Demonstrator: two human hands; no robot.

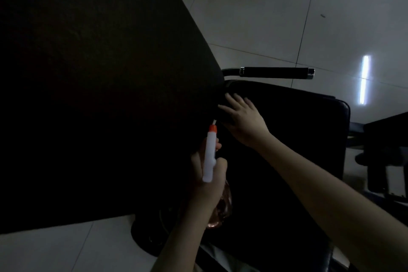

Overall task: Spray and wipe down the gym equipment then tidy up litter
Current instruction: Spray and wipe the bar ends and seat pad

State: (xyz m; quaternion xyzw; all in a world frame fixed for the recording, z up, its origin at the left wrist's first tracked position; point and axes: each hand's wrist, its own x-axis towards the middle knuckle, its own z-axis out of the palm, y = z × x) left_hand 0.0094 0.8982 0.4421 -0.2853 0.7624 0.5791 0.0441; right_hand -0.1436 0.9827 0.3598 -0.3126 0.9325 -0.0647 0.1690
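Count: two hands, one spray bottle, two black pads, one handle.

Left hand (210, 183) is curled round the spray bottle (209, 159), which has a white head, an orange nozzle and an amber body. The nozzle points at the large back pad (99, 84), close to it.

Right hand (245, 119) lies with fingers straight and spread on the seat pad (298, 126), near the joint between the pads. Too dark to tell whether a cloth is beneath it.

The black-gripped handle (273, 72) is beyond the seat, over the pale tiled floor (265, 6).
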